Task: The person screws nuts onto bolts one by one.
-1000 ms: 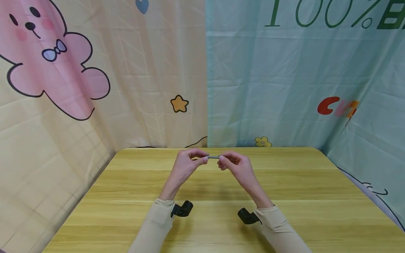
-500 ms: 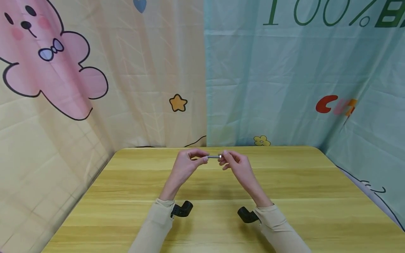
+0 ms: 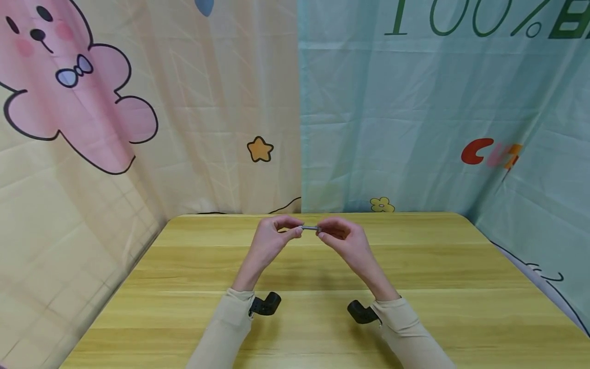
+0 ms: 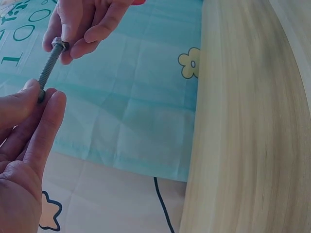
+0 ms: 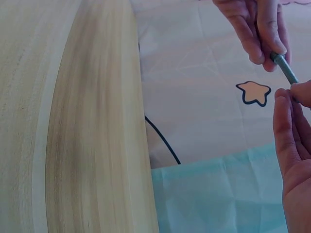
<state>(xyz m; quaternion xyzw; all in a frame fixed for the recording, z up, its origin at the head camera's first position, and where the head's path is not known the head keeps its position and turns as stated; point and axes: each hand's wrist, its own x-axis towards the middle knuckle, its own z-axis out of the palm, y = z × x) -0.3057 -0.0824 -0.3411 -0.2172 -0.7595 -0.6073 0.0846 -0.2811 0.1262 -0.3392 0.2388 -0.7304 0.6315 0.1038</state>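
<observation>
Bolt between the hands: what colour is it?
The bolt is metallic grey; the left wrist view shows it best.

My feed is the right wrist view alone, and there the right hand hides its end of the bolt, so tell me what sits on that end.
Observer: The left wrist view shows a metal nut on that end of the bolt, at the fingertips of the right hand.
Operator: Good. The cuffs are outside my frame too; report what is beside them.
Observer: In the head view, a black device shows at the cuff of each beige sleeve.
</observation>
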